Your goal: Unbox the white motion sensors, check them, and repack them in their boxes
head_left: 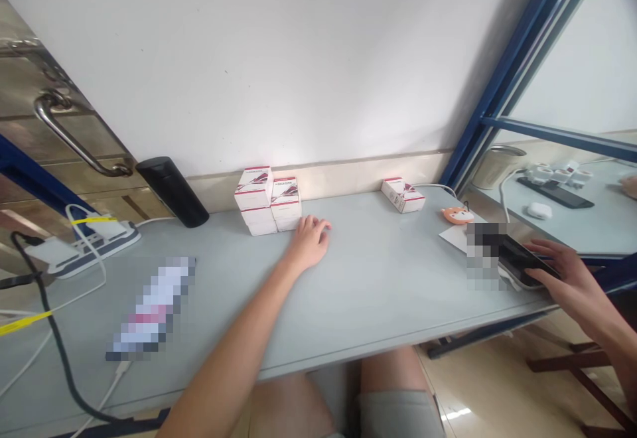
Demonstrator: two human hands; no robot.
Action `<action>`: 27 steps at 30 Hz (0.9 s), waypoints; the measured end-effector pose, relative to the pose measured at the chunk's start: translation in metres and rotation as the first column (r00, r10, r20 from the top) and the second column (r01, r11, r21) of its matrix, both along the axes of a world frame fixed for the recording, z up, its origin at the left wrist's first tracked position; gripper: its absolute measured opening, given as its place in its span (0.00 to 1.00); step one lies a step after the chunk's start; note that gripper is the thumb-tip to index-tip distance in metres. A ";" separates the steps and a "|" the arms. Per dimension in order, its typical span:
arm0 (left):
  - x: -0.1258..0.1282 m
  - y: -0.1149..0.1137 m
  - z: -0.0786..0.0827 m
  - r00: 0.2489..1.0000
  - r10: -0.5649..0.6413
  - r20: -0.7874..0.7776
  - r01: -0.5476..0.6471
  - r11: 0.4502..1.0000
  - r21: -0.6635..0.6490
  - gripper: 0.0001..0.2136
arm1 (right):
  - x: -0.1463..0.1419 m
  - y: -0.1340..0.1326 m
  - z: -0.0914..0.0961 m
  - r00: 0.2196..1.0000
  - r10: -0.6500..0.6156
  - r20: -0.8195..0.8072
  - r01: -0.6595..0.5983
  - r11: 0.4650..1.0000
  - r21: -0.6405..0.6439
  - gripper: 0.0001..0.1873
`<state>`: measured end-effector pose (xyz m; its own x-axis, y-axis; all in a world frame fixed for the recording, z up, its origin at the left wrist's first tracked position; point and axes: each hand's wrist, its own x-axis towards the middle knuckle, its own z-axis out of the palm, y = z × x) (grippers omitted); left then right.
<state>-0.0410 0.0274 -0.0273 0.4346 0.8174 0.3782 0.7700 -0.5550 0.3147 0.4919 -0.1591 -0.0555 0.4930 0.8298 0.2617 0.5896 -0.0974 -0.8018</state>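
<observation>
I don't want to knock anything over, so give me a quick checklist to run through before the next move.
1. Left hand unloaded: ok; nothing shows in its grasp.
2. Left fingers clear of the stacked boxes: cannot tell; they are right beside the nearest box, but contact is unclear.
3. Right hand clear of things: not ok; it is at the dark device, though whether it grips or only touches it is unclear.
4. Lone box apart from the stack: ok; it lies well to the right.
5. Black bottle apart from the stack: ok; a gap shows between them.
</observation>
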 end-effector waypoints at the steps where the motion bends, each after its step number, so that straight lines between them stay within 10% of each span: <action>1: 0.000 0.000 0.000 1.000 0.001 -0.001 -0.001 1.000 0.001 0.13 | -0.002 0.000 0.001 1.000 -0.009 0.011 0.009 1.000 -0.009 0.37; 27: -0.001 0.002 -0.003 1.000 -0.003 -0.004 0.003 1.000 0.013 0.13 | 0.001 0.001 0.002 0.997 0.002 0.080 0.000 1.000 -0.020 0.37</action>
